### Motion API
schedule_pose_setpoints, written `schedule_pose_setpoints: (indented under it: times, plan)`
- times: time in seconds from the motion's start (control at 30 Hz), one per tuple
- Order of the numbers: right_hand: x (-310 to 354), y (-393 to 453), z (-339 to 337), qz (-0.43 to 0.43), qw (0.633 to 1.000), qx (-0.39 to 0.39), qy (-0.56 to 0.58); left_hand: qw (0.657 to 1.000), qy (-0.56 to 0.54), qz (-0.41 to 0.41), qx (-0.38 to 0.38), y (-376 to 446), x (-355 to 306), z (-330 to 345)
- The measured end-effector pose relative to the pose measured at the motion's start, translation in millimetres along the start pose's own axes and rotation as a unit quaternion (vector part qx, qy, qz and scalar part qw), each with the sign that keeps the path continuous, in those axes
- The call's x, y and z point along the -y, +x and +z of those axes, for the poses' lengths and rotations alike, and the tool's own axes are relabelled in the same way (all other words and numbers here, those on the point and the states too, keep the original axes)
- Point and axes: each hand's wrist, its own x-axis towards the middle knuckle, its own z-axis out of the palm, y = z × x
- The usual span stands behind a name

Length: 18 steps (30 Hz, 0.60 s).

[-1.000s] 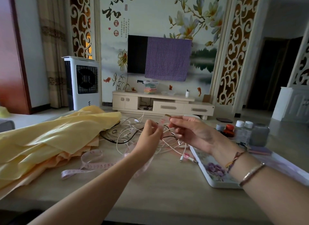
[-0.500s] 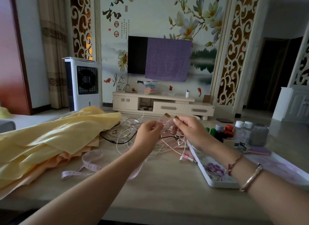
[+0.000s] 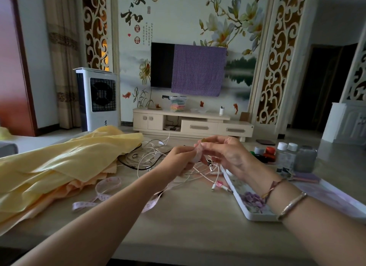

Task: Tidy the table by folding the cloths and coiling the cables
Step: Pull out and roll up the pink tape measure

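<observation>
At twelve o'clock on the table [image 3: 178,222], both hands meet above a tangle of cables [image 3: 152,157]. The left hand [image 3: 178,160] and the right hand [image 3: 225,155] each pinch the end of a pink measuring tape [image 3: 108,188] between curled fingers, fingertips nearly touching; it looks as though a small gold tip shows above the right thumb, but the blur there makes that uncertain. From the hands the tape trails down toward seven o'clock, looping on the tabletop near the left forearm. White and black cables lie loose and uncoiled just beyond and beneath the hands, one with a pink plug [image 3: 219,184] resting beside a white tray [image 3: 257,216] at three o'clock. Yellow cloths [image 3: 59,166] lie heaped and unfolded at nine o'clock, their edge touching the cables. Small bottles [image 3: 285,157] stand at two o'clock behind the tray. The right wrist wears a woven cord and a metal bangle [image 3: 291,206].
</observation>
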Motion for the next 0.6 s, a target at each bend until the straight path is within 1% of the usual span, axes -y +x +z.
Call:
schedule_pose_setpoints:
  times: [0.07,0.17,0.2,0.23,0.27,0.33,0.37,0.5,0.6]
  plan:
    - [0.2,1.1,-0.2,-0.013,1.0,-0.005,0.011,1.0,-0.015,-0.009,0.02,1.4,1.7,-2.9]
    - [4.7,2.4,-2.2,-0.045,0.997,-0.065,0.004,0.998,-0.034,-0.033,0.043,0.6,0.8,-8.8]
    - [5.0,5.5,-5.9,-0.058,0.994,-0.092,-0.004,0.998,-0.012,-0.034,0.046,-0.1,0.9,-12.1]
    - [5.8,7.9,-9.7,-0.069,0.991,-0.117,-0.018,0.998,0.036,-0.033,0.041,-1.1,1.0,-16.0]
    - [6.4,10.1,-13.9,-0.079,0.986,-0.142,-0.037,0.993,0.106,-0.034,0.031,-2.0,1.5,-21.3]
    - [4.0,14.3,-23.7,-0.087,0.975,-0.189,-0.078,0.968,0.247,-0.048,0.001,-3.5,2.7,-36.9]
    - [1.0,15.1,-27.9,-0.085,0.969,-0.205,-0.104,0.957,0.282,-0.059,-0.014,-4.7,2.8,-47.3]
    - [-17.4,13.7,-39.9,-0.075,0.948,-0.211,-0.225,0.942,0.31,-0.094,-0.087,-8.9,-6.0,-91.6]
    - [-30.0,12.0,-38.7,-0.089,0.923,-0.182,-0.327,0.94,0.301,-0.075,-0.144,-3.0,-24.4,-104.5]
